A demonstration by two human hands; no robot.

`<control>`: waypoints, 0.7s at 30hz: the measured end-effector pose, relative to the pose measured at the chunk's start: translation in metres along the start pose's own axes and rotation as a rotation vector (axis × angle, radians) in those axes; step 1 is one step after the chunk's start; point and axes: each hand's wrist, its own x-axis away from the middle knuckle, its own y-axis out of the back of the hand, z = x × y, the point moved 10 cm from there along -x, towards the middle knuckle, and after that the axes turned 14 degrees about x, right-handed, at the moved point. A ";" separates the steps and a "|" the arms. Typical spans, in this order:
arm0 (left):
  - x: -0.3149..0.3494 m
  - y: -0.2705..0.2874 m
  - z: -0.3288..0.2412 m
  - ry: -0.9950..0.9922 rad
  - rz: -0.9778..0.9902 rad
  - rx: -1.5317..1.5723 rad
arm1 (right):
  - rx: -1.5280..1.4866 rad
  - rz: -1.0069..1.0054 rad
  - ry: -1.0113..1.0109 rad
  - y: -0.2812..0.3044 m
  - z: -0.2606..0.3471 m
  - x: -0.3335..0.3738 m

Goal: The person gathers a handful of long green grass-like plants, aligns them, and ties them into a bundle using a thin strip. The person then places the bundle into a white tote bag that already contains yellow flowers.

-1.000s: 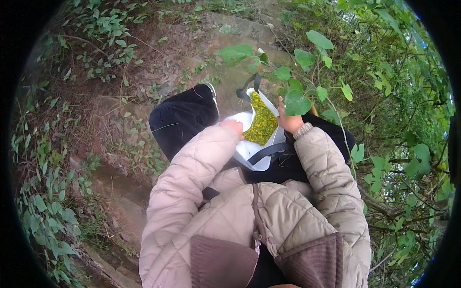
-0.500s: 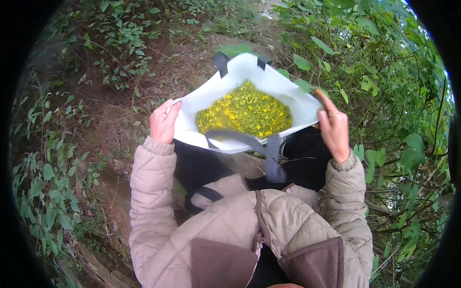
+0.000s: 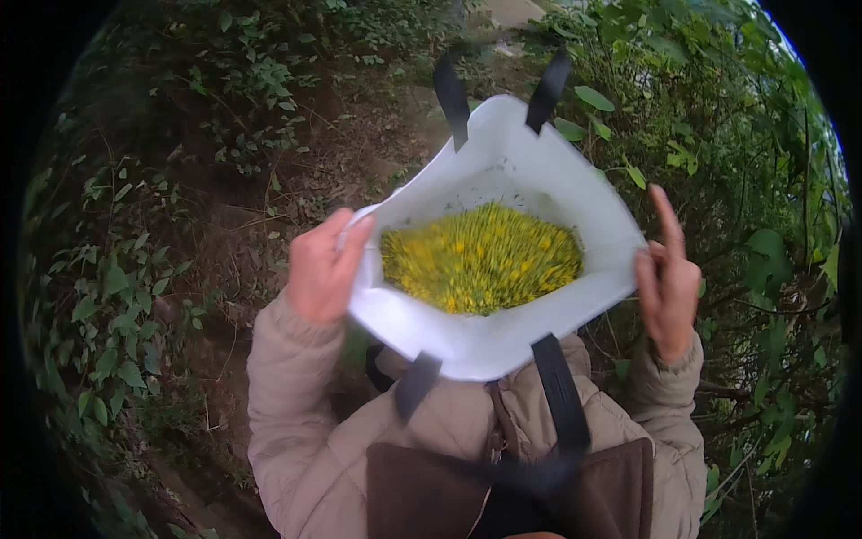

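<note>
Between my hands a white tote bag (image 3: 602,242) with dark strap handles (image 3: 564,395) hangs with its mouth spread toward me. Inside it lies a heap of small yellow flowers with green bits (image 3: 485,260), smeared by motion. My left hand (image 3: 325,268) grips the bag's left rim, thumb on the inner side. At the right corner my right hand (image 3: 669,287) pinches the rim, its index finger pointing outward and up. The bag's outer underside is hidden from here.
Leafy shrubs (image 3: 763,180) crowd the right side, some leaves close to my right hand. Low green plants (image 3: 112,296) grow along the left. Brown soil with dry litter (image 3: 359,135) runs up the middle, and a pale stone (image 3: 512,11) lies at the far end.
Both hands have lifted the bag closer to me and slightly right. Its handles have swung, the far pair now standing up, and the flowers have shifted in the bag.
</note>
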 end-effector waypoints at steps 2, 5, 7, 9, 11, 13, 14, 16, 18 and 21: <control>-0.004 -0.021 0.001 -0.156 0.033 -0.098 | 0.017 0.129 0.107 -0.025 0.010 0.002; -0.004 -0.028 0.011 -0.172 0.076 -0.156 | 0.086 0.194 0.170 -0.037 0.011 0.007; -0.007 -0.030 0.014 -0.154 0.103 -0.193 | 0.204 0.264 0.217 -0.044 0.005 0.004; -0.010 -0.032 0.015 -0.122 0.131 -0.208 | 0.291 0.347 0.256 -0.052 0.001 0.001; -0.011 -0.030 0.015 -0.083 0.099 -0.126 | 0.382 0.419 0.284 -0.057 -0.001 -0.005; -0.016 -0.027 0.005 -0.150 0.039 -0.065 | 0.435 0.463 0.311 -0.054 0.000 -0.014; -0.017 -0.024 0.004 -0.144 0.011 -0.023 | 0.461 0.469 0.341 -0.051 0.004 -0.020; -0.011 -0.025 -0.025 -0.423 0.004 -0.087 | 0.472 0.455 0.385 -0.042 0.013 -0.030; 0.009 -0.027 -0.053 -0.730 0.012 -0.157 | 0.337 0.457 0.444 -0.043 0.031 -0.039; 0.051 -0.061 -0.062 -0.975 0.375 -0.214 | 0.321 0.542 0.602 -0.072 0.060 -0.038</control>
